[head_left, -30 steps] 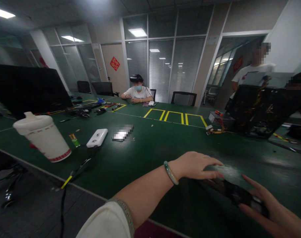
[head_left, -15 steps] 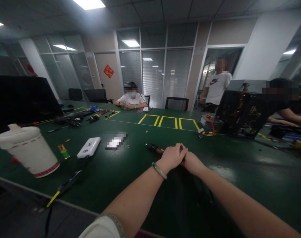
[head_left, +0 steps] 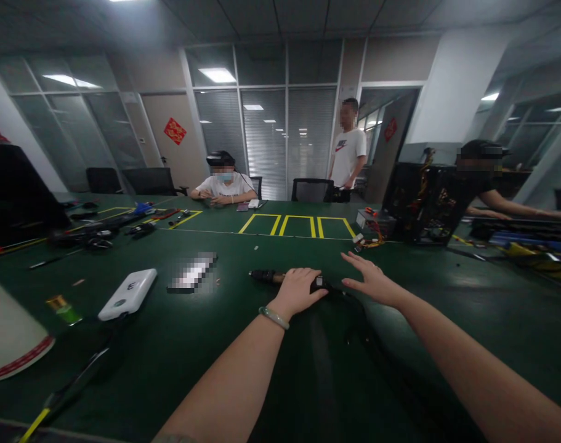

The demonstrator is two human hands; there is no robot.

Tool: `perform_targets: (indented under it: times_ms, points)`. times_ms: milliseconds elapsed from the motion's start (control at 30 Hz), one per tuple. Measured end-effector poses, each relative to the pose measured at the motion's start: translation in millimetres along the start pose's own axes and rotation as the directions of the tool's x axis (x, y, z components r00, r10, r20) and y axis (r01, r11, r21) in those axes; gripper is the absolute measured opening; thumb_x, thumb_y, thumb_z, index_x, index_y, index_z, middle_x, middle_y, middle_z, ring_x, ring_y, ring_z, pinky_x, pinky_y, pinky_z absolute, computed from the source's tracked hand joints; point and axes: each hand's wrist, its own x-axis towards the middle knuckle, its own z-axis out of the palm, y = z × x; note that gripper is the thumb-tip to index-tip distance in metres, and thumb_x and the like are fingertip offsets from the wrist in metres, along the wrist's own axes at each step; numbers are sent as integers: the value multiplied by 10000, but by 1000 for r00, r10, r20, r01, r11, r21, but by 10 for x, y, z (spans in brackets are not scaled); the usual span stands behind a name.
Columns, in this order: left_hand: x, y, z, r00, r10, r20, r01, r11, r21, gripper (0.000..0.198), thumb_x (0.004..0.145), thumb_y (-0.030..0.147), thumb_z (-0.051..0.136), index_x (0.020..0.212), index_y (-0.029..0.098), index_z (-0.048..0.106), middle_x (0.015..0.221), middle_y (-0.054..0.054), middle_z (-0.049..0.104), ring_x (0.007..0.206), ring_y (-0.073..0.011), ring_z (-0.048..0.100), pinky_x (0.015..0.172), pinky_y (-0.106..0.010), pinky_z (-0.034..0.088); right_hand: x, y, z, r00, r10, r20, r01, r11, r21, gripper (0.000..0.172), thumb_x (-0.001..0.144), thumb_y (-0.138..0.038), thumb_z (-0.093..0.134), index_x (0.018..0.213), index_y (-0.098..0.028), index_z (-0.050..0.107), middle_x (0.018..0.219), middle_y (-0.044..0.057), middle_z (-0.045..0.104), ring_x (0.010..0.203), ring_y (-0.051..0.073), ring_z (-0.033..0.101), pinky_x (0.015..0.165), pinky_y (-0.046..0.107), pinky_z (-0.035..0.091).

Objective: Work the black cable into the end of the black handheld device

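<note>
A dark electric screwdriver (head_left: 263,276) lies sideways on the green table, its tip pointing left. My left hand (head_left: 301,288), with a jade bangle on the wrist, is closed over its body from above and covers the middle of it. A black cable (head_left: 351,300) runs from the tool's right end across the table towards me. Just right of that end, my right hand (head_left: 372,280) is held over the cable with fingers spread and nothing in them.
A white power bank (head_left: 129,294), a small green bottle (head_left: 64,309), a phone (head_left: 192,272) and a large cup (head_left: 12,335) stand left. Farther back are yellow tape outlines (head_left: 298,217), a power supply (head_left: 372,223) and a computer case (head_left: 416,206). Two people sit at the table; another stands behind.
My hands were together over the tool; now the right hand has come away to the right with fingers spread. The view has turned right, and the standing person has moved left.
</note>
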Motion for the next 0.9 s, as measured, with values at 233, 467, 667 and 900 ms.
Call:
perform_targets:
  times_ms: [233,467,667,900]
  points:
    - [17,0,69,999,-28,-19,27,1000,-12,505,850,519,559,1268,241,501,1229,-63,559,1161,-238,487,1013,-405,324,-496,-122,-118,954,-215,209,180,968,177,392,849,-557,549,1110,-286,659,1189,62,554,1143,267,470,993,431,337]
    - [29,144,-19,997,-72,6,72,997,23,557,707,473,738,1179,253,542,1092,-47,527,1050,-239,526,934,-380,408,-640,-356,-68,892,-298,341,307,951,27,345,767,-547,650,864,-217,651,892,48,610,911,263,537,884,429,333]
    - [18,256,-122,995,42,91,-42,999,-1,425,773,515,654,1101,253,590,1085,-31,568,1010,-219,551,895,-358,428,-618,-208,-121,831,-316,458,274,949,158,250,766,-471,681,848,-235,673,885,27,639,929,257,553,847,376,355]
    - [29,400,-32,994,84,73,-85,996,10,157,865,317,555,993,244,612,981,-14,613,935,-195,559,842,-345,422,-624,-143,-105,836,-308,454,259,951,168,160,773,-327,688,911,-244,688,881,18,652,889,231,569,763,324,389]
